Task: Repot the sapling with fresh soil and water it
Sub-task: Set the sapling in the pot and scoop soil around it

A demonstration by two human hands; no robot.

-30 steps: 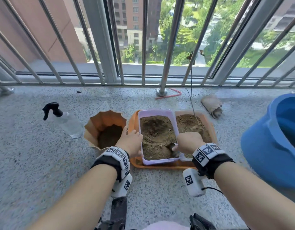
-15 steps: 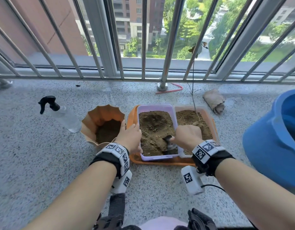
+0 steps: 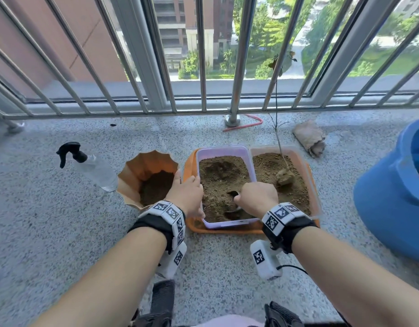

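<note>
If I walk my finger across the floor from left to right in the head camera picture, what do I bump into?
Spray bottle → orange pot → purple soil box → sapling → rolled cloth → blue bucket.

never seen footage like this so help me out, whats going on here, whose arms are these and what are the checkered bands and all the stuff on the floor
This is one picture from a camera worn on a person's head, looking down at their own bare arms. The checkered bands are marker cuffs on the wrists. The left hand steadies a purple tub of soil; the right hand is closed on a small scoop dug into that soil. Beside it, a sapling stands in a second tub of soil. On the floor: an orange pot partly filled with soil, a spray bottle and a blue bucket.
</note>
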